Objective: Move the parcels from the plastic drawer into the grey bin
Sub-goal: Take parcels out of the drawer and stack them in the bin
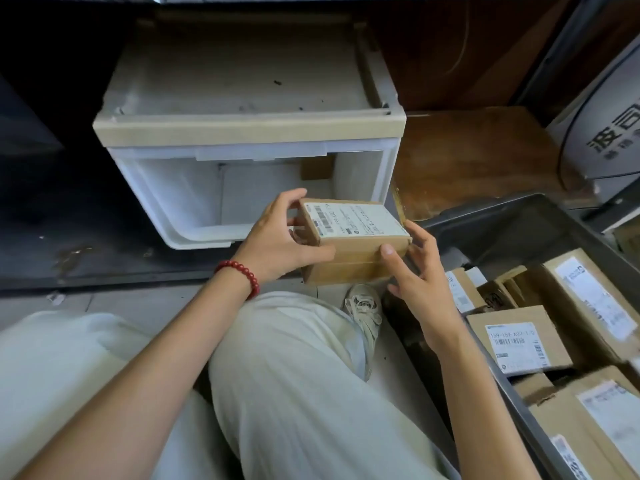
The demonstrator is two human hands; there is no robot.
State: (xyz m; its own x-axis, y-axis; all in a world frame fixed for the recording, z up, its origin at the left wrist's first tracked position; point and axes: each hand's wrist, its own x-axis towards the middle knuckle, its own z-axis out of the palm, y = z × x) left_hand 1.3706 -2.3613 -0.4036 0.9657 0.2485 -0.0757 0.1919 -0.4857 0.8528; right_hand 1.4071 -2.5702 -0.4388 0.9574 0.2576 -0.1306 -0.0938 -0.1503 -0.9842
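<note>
Both bare forearms are extended forward, converging at centre. Left hand point(277, 239) is curled round the left end of a parcel point(349, 226), with the thumb laid along the near side. Right hand point(420, 275) is clamped on the right end, thumb pressed to the near face, fingers bent.

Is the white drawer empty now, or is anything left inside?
Nearly empty: the drawer shows bare white floor, but one small brown box sits at its back right. The parcel hides part.
</note>
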